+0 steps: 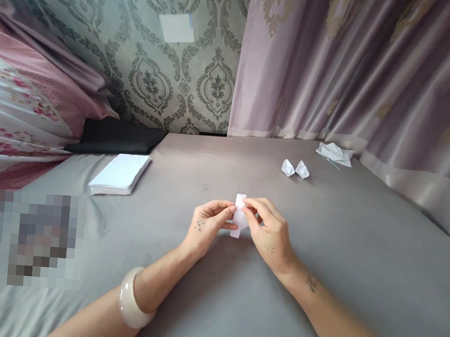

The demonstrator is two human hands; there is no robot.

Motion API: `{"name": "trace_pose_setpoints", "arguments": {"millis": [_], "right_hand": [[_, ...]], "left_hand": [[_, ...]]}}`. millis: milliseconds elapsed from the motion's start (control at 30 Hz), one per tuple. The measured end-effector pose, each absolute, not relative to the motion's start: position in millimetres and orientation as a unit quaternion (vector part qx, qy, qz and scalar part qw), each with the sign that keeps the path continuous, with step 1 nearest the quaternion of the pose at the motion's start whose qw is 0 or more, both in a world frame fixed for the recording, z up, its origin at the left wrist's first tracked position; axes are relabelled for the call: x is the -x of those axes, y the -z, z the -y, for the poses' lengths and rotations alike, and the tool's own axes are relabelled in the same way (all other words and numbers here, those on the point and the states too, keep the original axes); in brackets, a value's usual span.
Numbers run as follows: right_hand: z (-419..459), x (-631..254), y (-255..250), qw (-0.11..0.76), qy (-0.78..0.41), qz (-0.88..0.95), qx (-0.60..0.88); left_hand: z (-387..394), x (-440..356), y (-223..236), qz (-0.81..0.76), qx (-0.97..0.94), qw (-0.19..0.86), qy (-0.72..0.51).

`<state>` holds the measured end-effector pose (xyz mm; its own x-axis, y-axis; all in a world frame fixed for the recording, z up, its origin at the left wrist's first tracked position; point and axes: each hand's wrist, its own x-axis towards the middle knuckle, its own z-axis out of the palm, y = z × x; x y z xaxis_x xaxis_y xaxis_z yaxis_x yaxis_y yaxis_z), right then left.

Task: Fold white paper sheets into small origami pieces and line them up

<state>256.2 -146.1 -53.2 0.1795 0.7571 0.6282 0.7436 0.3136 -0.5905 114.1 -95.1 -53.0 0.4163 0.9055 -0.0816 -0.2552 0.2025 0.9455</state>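
A small piece of folded white paper (pixel 236 230) is held upright between my two hands, just above the grey sheet. My left hand (pixel 210 222) pinches its left edge, thumb in front and fingers around the side. On the other side, my right hand (pixel 270 229) grips the upper right part between thumb and fingertips. A crease line and a flap show at the paper's right, partly covered by the right fingers. Beyond the hands, two small folded paper shapes (pixel 295 169) sit side by side on the sheet.
A stack of white paper (pixel 120 173) lies at the left, in front of a black cloth (pixel 118 135). Folded papers (pixel 335 153) with a thin blue strip lie at the back right. Curtains (pixel 314 66) hang along the right. A blurred-out patch covers something at left.
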Motion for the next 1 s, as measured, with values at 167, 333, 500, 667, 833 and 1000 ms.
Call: {"name": "trace_pose_setpoints", "arguments": {"millis": [167,333,500,667,833,1000], "right_hand": [[145.7,-253.9,51.9,0.504,-0.018,0.637,0.583],[146.5,-251.0,51.5,0.526,-0.046,0.624,0.577],[147.7,-247.7,50.2,0.537,-0.074,0.614,0.574],[148.0,-246.6,47.8,0.542,-0.102,0.600,0.579],[148.5,-248.1,44.2,0.544,-0.106,0.589,0.588],[148.9,-250.6,39.5,0.532,-0.141,0.579,0.601]], "left_hand": [[95.6,-114.7,52.1,-0.344,-0.475,0.695,-0.415],[96.4,-115.0,50.5,-0.347,-0.473,0.700,-0.407],[95.1,-114.5,52.4,-0.355,-0.473,0.697,-0.406],[96.3,-115.0,52.2,-0.362,-0.473,0.696,-0.400],[97.5,-115.6,51.0,-0.358,-0.481,0.700,-0.390],[96.3,-115.2,54.0,-0.355,-0.492,0.694,-0.387]]}}
